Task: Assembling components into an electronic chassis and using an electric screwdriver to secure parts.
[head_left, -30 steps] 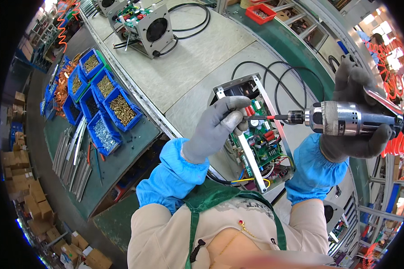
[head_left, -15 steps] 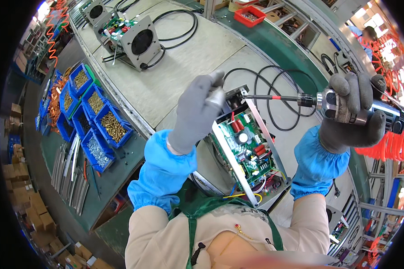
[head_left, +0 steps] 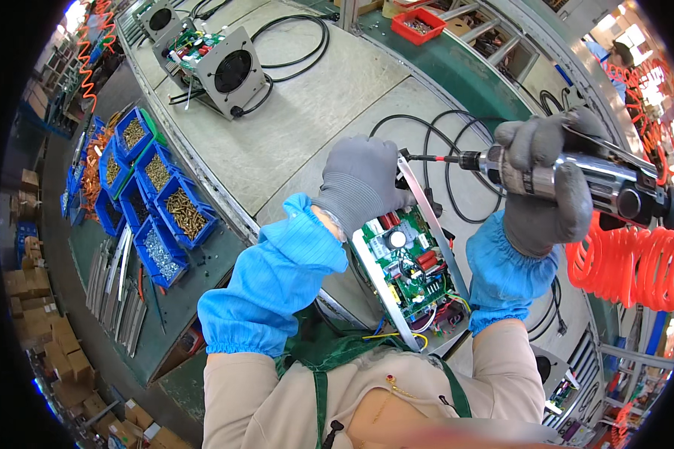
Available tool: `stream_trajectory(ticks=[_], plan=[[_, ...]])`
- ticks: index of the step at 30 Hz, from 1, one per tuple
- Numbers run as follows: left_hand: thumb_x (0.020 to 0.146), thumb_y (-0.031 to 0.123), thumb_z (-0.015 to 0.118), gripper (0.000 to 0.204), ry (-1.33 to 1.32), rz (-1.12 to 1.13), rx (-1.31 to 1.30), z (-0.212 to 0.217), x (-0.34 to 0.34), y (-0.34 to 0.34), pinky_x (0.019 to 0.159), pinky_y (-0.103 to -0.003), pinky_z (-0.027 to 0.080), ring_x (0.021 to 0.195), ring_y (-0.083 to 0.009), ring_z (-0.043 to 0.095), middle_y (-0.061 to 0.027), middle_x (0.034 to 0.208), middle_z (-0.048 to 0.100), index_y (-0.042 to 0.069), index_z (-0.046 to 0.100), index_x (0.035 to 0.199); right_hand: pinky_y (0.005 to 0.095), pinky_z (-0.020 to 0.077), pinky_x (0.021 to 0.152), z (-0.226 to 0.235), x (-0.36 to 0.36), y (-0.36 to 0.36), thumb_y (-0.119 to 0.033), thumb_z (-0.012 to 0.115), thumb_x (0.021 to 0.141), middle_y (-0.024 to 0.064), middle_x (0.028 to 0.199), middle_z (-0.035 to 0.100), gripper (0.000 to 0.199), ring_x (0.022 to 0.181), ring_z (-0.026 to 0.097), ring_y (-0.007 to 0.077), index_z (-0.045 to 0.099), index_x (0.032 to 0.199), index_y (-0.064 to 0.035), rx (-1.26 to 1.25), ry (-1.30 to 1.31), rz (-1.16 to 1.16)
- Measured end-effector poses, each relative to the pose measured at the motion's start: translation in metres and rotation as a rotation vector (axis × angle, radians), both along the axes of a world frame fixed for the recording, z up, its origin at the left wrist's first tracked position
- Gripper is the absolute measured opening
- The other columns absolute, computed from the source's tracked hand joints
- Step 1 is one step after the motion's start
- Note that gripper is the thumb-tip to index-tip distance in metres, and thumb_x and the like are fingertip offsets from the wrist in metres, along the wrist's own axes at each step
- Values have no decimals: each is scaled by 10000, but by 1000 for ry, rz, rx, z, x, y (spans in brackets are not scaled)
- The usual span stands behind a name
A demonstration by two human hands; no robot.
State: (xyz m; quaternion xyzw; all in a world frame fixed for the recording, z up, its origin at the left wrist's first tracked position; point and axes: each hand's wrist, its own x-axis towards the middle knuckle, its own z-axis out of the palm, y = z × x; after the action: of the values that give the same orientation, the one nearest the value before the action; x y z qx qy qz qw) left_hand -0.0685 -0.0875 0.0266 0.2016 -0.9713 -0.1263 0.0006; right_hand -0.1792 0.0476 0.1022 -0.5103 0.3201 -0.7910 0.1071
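An open metal-framed unit (head_left: 387,288) with a green circuit board (head_left: 413,273) stands in front of me on the bench. My left hand (head_left: 363,179), in a grey glove, is closed round the far end of this unit and hides that end. My right hand (head_left: 543,191), gloved too, grips an air screwdriver (head_left: 614,187) held nearly level. Its long bit (head_left: 436,158) points left, and the tip meets the far right corner of the frame. Whether a screw sits at the tip is too small to tell.
Blue bins (head_left: 186,215) of screws and metal strips (head_left: 112,288) lie on the left bench. Farther along the worktop stands another fan unit (head_left: 232,71) with a black cable. A coiled red air hose (head_left: 629,266) hangs at right. A red tray (head_left: 418,27) sits at the back.
My right hand and the screwdriver have moved left, bringing the tool closer to the frame. My left hand has shifted right and wrapped over the unit's far end.
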Motion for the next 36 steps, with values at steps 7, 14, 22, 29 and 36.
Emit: stream_trajectory(ticks=[7,14,22,29,36], plan=[[616,512,749,523,16,-33,39,-9,-3,4,750,-359,480,819,-256,613,-99,796,612,53,634,839,415,465,758,-12,3,-4,-203,571,749,27,686,439,522,571,487,179,500,1233,-21,142,3,-92],[603,458,766,427,199,-47,9,-16,-2,-1,670,-365,498,747,-265,639,-106,725,641,70,676,756,437,476,745,-6,5,7,-173,562,761,58,708,482,494,574,508,194,484,1223,-15,17,0,-112],[567,452,775,479,145,-329,53,-10,-15,-28,761,-379,490,842,-299,614,-124,802,632,54,646,800,432,423,775,8,34,41,-187,582,760,20,721,411,532,638,454,168,477,1261,-45,-186,-125,-135],[622,488,767,489,311,-283,18,-21,-5,-20,725,-400,499,809,-318,633,-132,868,650,73,655,857,370,423,763,11,48,58,-204,609,718,-4,698,344,370,619,368,135,558,1051,-50,-255,-107,-321],[848,165,561,402,867,207,1249,-68,58,-29,898,-287,434,997,-157,564,-111,1063,615,-31,545,1198,352,414,736,11,27,47,-240,612,716,-12,694,341,399,613,369,125,552,1067,-60,-134,-25,-323]])
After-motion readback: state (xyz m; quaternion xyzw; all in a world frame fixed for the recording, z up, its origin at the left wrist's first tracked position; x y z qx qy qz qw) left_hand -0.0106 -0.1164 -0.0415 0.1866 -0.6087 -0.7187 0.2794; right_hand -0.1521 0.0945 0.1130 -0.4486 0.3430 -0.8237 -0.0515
